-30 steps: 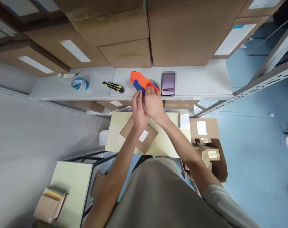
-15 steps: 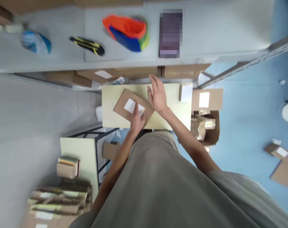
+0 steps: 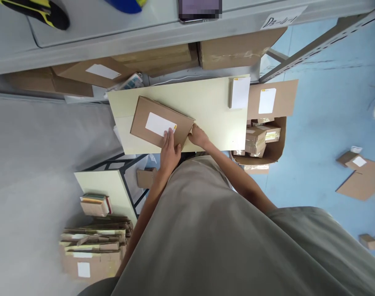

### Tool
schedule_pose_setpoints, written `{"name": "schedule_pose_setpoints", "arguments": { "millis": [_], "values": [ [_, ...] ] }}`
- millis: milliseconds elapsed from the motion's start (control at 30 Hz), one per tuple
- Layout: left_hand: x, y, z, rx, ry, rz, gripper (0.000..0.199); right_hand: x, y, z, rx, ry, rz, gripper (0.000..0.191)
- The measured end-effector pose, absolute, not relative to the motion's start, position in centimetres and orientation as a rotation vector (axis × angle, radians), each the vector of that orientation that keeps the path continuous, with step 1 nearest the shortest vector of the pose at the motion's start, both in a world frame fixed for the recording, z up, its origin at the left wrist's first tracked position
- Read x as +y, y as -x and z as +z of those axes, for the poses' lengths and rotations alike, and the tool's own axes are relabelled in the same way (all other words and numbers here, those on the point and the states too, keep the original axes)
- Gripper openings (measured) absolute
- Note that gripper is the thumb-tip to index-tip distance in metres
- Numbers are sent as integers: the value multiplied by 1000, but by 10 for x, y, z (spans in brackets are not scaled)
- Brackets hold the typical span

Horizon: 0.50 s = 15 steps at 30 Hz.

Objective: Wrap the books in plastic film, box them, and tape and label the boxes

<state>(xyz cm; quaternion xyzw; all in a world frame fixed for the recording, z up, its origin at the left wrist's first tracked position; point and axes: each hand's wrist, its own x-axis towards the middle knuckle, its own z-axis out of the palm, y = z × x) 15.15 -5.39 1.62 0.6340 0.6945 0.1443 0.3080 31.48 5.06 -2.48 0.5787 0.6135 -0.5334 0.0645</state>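
A person, seen from above, stands at a pale yellow worktop (image 3: pixel 216 113) with both bare hands at one flat cardboard box (image 3: pixel 168 115), which lies on the left half of that surface. The box is set askew: its long axis slopes from far left to near right, so its right-hand short end faces the right hand (image 3: pixel 200 137). That hand is the nearer one to this end, its fingers curled in at the edge just below the far right corner, with the body of the box lying to their left; whether they grip the cardboard or only touch it cannot be told. The left hand (image 3: pixel 169 155) reaches in from the near side, palm down, its fingers straight and close together, thumb held apart, resting on top over the near right corner of a white label (image 3: pixel 156 123) and closed around nothing. Most of the box stretches away to the left and ahead of those fingertips. (A small white stack (image 3: pixel 240 93) sits well apart, at the far right corner of the worktop.) Beyond the worktop runs a grey metal shelf (image 3: pixel 162 38), and a carton of smaller boxes (image 3: pixel 281 144) stands to the right.
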Motion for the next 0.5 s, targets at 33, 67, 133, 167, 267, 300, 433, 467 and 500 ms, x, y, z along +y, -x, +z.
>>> {"name": "schedule_pose_setpoints", "arguments": {
  "millis": [33,67,133,167,267,300,433,467,500],
  "values": [
    [-54,-151,16,1835,-1671,378,81,60,-317,-27,1855,-1784,-1567,53],
    [-53,-151,15,1833,-1662,375,82,69,-320,-30,1888,-1790,-1543,55],
    [-53,-153,15,1831,-1637,368,84,83,-325,-36,1974,-1722,-1537,59],
    [-53,-154,15,1830,-1625,368,85,89,-326,-40,2007,-1670,-1548,61],
    [-51,-155,21,1824,-1612,365,86,101,-327,-48,2048,-1531,-1628,66],
    [-48,-153,25,1815,-1613,356,85,102,-327,-49,2044,-1518,-1664,68],
    [-14,-110,37,1769,-1557,344,71,91,-329,-50,1860,-1819,-1696,75],
    [1,-91,36,1780,-1518,381,67,84,-331,-48,1831,-1910,-1664,75],
    [18,-70,34,1824,-1482,442,67,77,-332,-45,1820,-1981,-1645,72]
  ]
}}
